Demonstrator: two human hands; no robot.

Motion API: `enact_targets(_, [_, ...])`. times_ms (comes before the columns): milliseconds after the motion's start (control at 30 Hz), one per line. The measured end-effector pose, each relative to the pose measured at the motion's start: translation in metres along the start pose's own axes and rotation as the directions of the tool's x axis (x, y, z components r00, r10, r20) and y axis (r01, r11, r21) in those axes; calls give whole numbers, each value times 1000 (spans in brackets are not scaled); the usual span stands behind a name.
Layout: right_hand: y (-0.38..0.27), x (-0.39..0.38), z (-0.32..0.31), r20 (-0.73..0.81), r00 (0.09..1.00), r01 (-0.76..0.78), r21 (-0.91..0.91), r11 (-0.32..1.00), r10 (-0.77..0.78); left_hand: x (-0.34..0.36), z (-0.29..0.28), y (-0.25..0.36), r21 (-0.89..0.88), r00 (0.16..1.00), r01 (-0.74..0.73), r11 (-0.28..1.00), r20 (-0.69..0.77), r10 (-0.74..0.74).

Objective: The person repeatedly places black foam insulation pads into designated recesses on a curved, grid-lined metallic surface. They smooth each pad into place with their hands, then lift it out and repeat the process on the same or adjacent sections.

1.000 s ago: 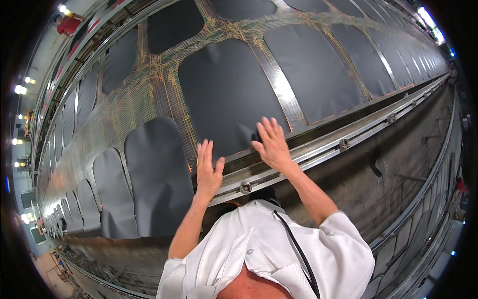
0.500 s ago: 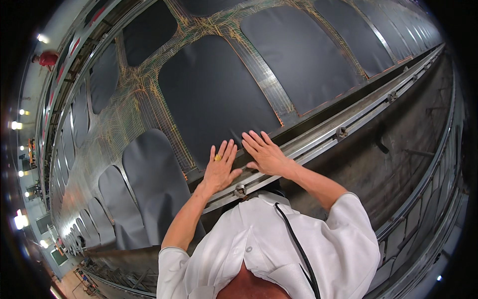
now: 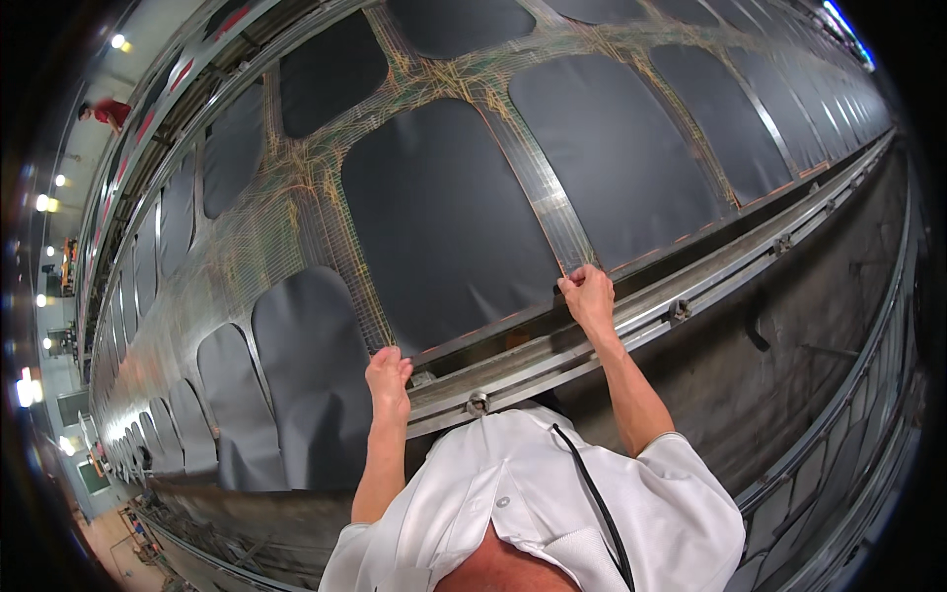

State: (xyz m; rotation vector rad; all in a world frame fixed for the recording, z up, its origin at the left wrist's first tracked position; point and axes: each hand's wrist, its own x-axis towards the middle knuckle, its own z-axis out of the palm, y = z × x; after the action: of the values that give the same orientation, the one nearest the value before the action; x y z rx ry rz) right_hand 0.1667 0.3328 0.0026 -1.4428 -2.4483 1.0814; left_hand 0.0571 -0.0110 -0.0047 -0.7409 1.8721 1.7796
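A smooth dark grey sheet (image 3: 449,227), rounded at its far end, lies flat on the long metal table in front of me. My left hand (image 3: 389,383) is closed at its near left corner, fingers bent over the edge. At the near right corner, beside a shiny metal strip (image 3: 547,187), my right hand (image 3: 590,299) pinches the edge with fingertips together. The sheet's near edge runs between my hands, with slight creases close to it. What lies inside my fingers is mostly hidden.
More dark sheets (image 3: 612,138) lie in rows around it, among yellow and orange lines (image 3: 296,158). Several sheets on the left (image 3: 306,345) droop over the near edge. A metal rail (image 3: 631,321) with round fittings runs before me. A person in red (image 3: 110,113) stands far left.
My hands were side by side with fingers spread near the middle of the sheet's near edge. They have moved apart to its two near corners and closed there. The view has shifted slightly.
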Motion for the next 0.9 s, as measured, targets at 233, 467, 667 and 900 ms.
enact_targets(233, [-21, 6, -6, 303, 940, -215, 178, 960, 155, 9, 19, 29, 153, 964, 219, 964, 120, -238])
enact_targets(467, [-41, 23, -14, 445, 889, -189, 138, 972, 110, 37, 29, 49, 411, 895, 81, 908, 370, -248])
enact_targets(667, [-95, 48, -16, 552, 824, -398, 403, 824, 128, 37, 49, 84, -16, 872, 199, 980, 459, -169])
enact_targets(900, [-159, 76, -49, 523, 852, -382, 636, 671, -10, 29, 73, 174, -288, 956, 146, 946, 285, -61])
